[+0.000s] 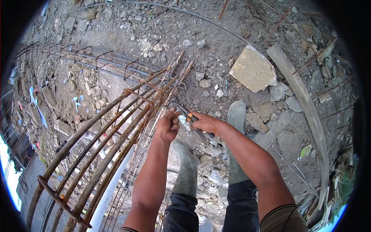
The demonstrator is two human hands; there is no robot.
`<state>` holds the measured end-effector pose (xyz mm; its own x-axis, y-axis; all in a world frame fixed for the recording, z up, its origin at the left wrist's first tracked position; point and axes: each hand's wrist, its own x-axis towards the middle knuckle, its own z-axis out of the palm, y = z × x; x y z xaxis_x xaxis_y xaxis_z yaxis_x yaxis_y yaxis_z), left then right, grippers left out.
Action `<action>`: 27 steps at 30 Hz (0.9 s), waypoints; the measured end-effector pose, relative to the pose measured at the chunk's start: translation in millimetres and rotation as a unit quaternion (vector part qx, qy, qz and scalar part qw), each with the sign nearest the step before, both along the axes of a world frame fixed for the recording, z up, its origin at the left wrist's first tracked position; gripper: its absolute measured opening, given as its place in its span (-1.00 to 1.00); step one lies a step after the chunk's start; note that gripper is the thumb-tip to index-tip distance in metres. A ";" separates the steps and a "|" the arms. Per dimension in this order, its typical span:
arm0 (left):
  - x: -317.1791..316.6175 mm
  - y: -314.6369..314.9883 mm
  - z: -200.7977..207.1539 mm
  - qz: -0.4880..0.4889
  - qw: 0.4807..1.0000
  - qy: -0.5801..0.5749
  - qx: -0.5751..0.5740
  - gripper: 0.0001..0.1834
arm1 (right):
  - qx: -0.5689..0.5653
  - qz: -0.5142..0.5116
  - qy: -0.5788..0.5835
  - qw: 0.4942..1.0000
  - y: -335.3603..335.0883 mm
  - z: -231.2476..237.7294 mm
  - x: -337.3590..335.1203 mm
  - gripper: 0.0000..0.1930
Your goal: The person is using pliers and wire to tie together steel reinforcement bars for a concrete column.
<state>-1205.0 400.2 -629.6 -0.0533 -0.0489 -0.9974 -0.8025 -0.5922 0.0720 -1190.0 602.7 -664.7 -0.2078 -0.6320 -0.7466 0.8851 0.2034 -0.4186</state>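
My right hand (208, 123) is closed around a pair of pliers (189, 115) with dark handles and orange marks. The jaws of the pliers point up and left, toward the end of a rusty rebar cage (133, 106). Just left of the pliers, my left hand (167, 124) is closed, its fingers curled beside the cage's bars. What it holds, if anything, is too small to tell. The cage's long bars are joined by bent stirrups (63, 202) and run from the lower left up to the middle.
A second rebar cage (98, 62) lies behind on rubble. A pale concrete block (254, 69) and a long curved-looking plank (305, 104) lie to the right. My boots (184, 164) stand on broken stones, with a white pipe (110, 189) at lower left.
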 end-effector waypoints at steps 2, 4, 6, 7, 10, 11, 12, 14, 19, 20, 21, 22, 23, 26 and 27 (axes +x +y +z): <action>-0.5 4.9 -1.4 0.005 1.000 0.002 0.012 -0.72 | -0.010 -0.002 0.013 1.000 7.9 -6.3 2.2 -0.15; -1.6 6.0 -1.3 0.016 1.000 0.000 0.026 -0.74 | -0.014 0.006 0.015 1.000 11.1 -2.8 -1.5 -0.15; -1.2 -4.6 0.6 0.006 1.000 0.002 0.025 -0.74 | -0.003 0.049 0.034 0.998 6.1 22.6 -24.5 -0.15; 0.5 -5.4 1.4 -0.001 0.999 0.003 0.033 -0.74 | 0.018 0.094 0.052 0.994 5.0 31.1 -31.7 -0.14; 9.9 32.0 -5.4 -0.115 0.990 0.070 -0.051 -0.73 | 0.198 0.169 0.326 0.909 -0.7 17.4 2.5 -0.13; 3.4 48.7 -2.8 -0.157 0.982 0.068 -0.085 -0.74 | 0.201 0.171 0.325 0.908 -6.7 31.3 7.8 -0.13; -1.3 68.8 -0.7 -0.114 0.989 0.034 -0.090 -0.75 | 0.246 0.187 0.312 0.899 -13.8 46.1 13.6 -0.09; -13.4 75.7 -4.2 -0.072 0.992 0.004 -0.105 -0.76 | 0.283 0.198 0.305 0.887 -18.1 63.0 12.2 -0.04; 6.8 45.9 -25.1 0.113 0.970 0.176 0.123 -0.74 | -0.001 0.010 -0.119 0.993 14.5 46.1 -6.4 -0.35; 8.0 45.8 -28.8 0.140 0.955 0.200 0.167 -0.73 | -0.077 -0.146 -0.266 0.950 10.3 43.6 8.7 -0.53; 8.7 45.6 -32.0 0.142 0.955 0.201 0.168 -0.73 | -0.075 -0.144 -0.265 0.951 7.0 43.5 18.4 -0.53; 7.9 53.7 -26.2 0.110 0.976 0.148 0.112 -0.72 | -0.095 -0.183 -0.318 0.925 8.8 43.6 31.3 -0.56; -0.5 64.1 -17.6 0.076 0.991 0.097 0.059 -0.71 | -0.112 -0.224 -0.366 0.896 11.8 43.9 35.1 -0.59; -18.7 70.5 -10.3 0.026 0.998 0.009 -0.049 -0.71 | 0.193 0.002 0.037 0.981 -11.6 62.0 38.0 -0.52; -19.4 68.4 -17.6 -0.014 0.995 -0.004 -0.095 -0.71 | 0.384 0.152 0.348 0.841 -14.4 67.3 36.8 -0.51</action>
